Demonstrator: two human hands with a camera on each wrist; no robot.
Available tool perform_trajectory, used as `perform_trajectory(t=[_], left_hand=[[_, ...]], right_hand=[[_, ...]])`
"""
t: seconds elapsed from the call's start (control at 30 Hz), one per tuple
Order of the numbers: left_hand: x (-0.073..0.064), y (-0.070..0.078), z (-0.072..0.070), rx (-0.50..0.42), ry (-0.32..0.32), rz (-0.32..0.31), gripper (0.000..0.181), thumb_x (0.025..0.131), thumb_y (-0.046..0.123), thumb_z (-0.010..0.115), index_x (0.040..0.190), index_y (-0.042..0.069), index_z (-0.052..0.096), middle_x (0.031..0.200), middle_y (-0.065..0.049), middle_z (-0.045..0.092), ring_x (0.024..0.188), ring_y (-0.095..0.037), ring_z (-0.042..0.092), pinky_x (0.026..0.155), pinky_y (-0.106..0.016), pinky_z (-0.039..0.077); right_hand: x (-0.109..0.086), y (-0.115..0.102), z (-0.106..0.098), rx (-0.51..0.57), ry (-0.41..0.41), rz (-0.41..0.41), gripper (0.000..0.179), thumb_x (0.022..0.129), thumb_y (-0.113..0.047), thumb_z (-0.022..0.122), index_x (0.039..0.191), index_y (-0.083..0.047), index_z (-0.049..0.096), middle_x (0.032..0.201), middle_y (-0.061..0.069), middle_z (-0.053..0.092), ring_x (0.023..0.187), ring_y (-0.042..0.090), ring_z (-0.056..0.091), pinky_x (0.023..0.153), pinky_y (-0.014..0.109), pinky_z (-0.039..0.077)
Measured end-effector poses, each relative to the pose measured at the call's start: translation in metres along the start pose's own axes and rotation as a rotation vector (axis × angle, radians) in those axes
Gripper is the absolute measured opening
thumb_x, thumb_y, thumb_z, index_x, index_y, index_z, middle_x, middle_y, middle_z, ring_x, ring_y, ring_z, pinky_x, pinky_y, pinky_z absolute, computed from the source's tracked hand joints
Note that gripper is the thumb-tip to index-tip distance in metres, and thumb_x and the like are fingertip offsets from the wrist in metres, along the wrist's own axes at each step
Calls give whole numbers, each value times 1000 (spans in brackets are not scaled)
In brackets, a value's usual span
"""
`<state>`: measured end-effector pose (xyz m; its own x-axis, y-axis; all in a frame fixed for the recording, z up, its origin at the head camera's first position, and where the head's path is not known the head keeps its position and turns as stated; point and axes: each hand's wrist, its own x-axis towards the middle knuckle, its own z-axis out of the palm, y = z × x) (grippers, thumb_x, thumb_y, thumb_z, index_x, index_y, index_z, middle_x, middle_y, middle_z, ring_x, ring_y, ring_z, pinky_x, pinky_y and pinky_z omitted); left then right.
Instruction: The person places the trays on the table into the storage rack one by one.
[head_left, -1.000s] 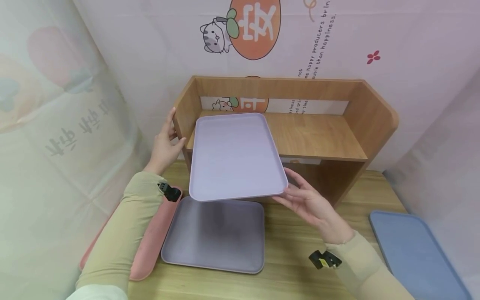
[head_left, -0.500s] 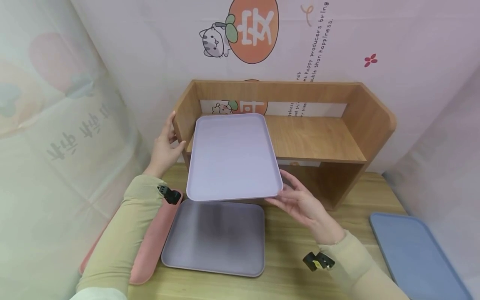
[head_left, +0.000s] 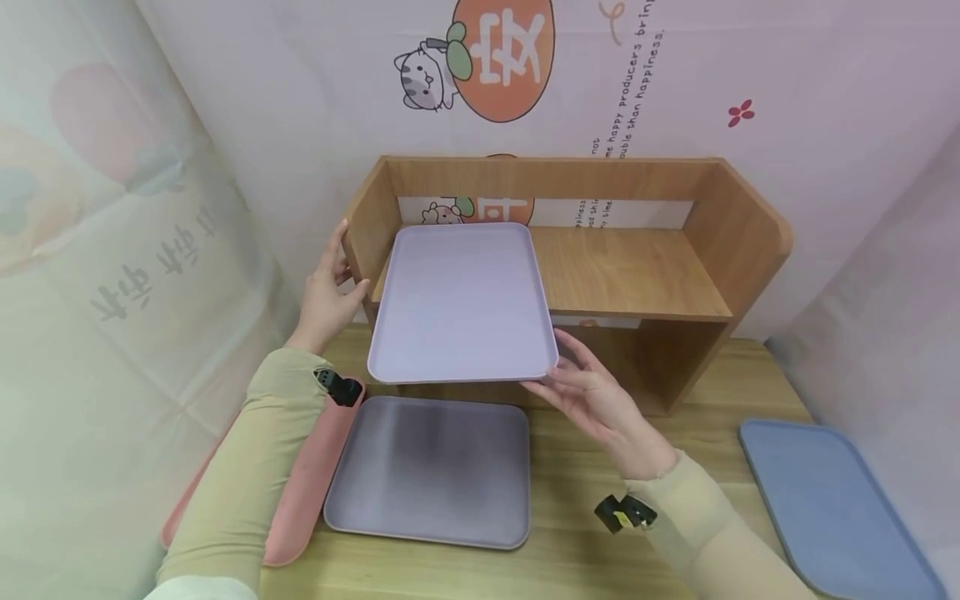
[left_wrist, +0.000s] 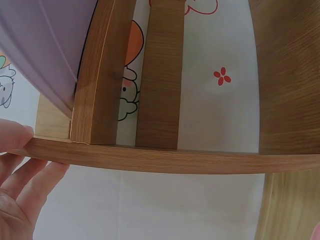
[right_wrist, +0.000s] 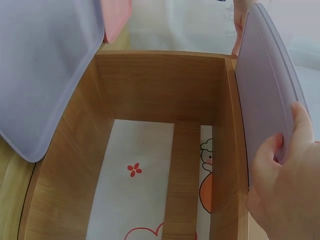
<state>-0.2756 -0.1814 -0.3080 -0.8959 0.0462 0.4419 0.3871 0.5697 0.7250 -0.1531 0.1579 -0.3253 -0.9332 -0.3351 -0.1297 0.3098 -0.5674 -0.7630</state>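
Note:
A pale purple tray (head_left: 465, 304) lies on the upper board of a wooden desktop shelf (head_left: 630, 271), at its left end. Its front part juts out past the board's edge. My right hand (head_left: 596, 400) grips the tray's front right corner, and the right wrist view shows thumb and finger at the rim (right_wrist: 290, 100). My left hand (head_left: 326, 292) holds the shelf's left side panel, thumb on one face and fingers on the other, as the left wrist view shows at the panel edge (left_wrist: 150, 159).
A second purple-grey tray (head_left: 431, 475) lies on the wooden table (head_left: 585, 550) before the shelf. Left of it, partly under my left sleeve, is a pink tray (head_left: 311, 492). A blue tray (head_left: 832, 508) lies at the right. Printed cloth (head_left: 300, 100) hangs behind and at both sides.
The right hand has moved left and slightly back with the tray, whose front right corner has shifted left. My left hand has stayed on the side panel.

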Motion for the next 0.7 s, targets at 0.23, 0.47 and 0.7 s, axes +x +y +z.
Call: perform_trajectory(t=[0.23,0.47,0.7], left_hand=[[0,-1,3,3,3,21,86,87,-3,61,151,30,15,132,-33,49,118,-44,54,96,-54,46],[1,-3,3,-29,15,51,86,86,-5,61,151,28,17,130,-34,50,117,-44,54,95,-56,46],[0,-3,1,-18,12,23,87,86,-5,61,151,31,16,131,-32,50,119,-43,54,97,-54,45]], right_hand=[[3,0,-3,17,5,-8,67,93,13,31,151,-15,9,128,10,33,103,16,61,90,31,54],[8,0,-4,36,-8,-23,67,93,13,32,150,-14,10,125,10,35,103,16,61,89,31,55],[15,2,-1,34,-13,-15,68,92,14,28,151,-15,9,124,10,34,107,17,56,89,32,55]])
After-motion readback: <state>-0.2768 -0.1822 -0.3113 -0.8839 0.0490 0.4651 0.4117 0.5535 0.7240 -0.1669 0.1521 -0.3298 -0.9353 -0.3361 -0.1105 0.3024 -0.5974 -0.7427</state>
